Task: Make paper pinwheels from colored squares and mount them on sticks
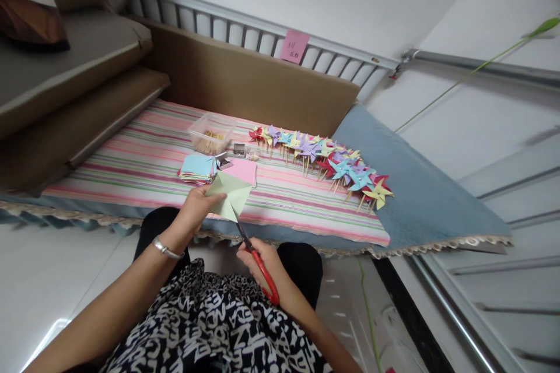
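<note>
My left hand [199, 205] pinches the left side of a pale green paper square [231, 191] held over the front edge of the striped cloth. My right hand [265, 265] is closed around red-handled scissors [268, 281], whose dark blades point up at the paper's lower corner. A slit shows in the paper just above the blade tips. Behind it lie a stack of coloured paper squares [196, 169], light blue on top, and some pink paper [242, 171]. Finished paper pinwheels [308, 148] on wooden sticks are laid in a long row to the right.
A clear plastic box [212, 133] with wooden sticks stands behind the stack, small dark packets [239, 149] beside it. A brown board [245, 78] leans on the metal radiator railing, which bears a pink note [294, 46]. Brown cushions [79, 99] are piled at the left.
</note>
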The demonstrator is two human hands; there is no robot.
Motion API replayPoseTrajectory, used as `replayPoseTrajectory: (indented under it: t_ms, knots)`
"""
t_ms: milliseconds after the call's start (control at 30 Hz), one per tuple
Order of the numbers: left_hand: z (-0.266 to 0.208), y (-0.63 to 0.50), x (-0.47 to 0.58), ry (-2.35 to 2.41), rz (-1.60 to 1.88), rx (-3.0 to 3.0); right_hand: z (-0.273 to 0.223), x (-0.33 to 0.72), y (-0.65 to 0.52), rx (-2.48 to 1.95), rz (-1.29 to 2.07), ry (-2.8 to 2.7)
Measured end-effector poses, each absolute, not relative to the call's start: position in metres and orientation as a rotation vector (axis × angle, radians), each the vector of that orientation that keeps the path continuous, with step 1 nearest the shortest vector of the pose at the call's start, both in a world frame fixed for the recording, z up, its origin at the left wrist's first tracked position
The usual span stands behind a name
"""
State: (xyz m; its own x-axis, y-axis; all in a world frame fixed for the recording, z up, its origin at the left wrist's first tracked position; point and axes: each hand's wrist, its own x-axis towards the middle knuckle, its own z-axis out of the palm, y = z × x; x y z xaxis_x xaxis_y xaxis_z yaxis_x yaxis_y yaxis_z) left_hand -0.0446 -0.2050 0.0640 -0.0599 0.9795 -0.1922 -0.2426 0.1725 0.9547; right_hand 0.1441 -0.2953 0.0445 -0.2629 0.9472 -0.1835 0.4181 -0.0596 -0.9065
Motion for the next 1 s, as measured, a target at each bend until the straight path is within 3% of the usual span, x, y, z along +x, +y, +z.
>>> replayPoseTrajectory:
  t_ms: [167,367,600,800,1000]
  knots:
    - [0.067,-0.2,-0.055,1.167,1.28,0.835,0.029,0.151,-0.297,-1.542,1.194,-1.834]
    - [0.072,-0.198,-0.067,1.161,1.258,0.812,0.009,0.174,-0.305,-1.486,1.452,-1.642]
    - [0.07,-0.203,-0.054,1.118,1.036,0.901,0.036,0.171,-0.26,-1.28,1.289,-1.186]
    - [0.064,-0.212,-0.043,1.063,0.808,1.003,0.062,0.159,-0.231,-1.202,1.249,-1.304]
    - [0.068,-0.215,-0.037,1.012,0.928,0.863,0.056,0.147,-0.232,-1.193,1.215,-1.23]
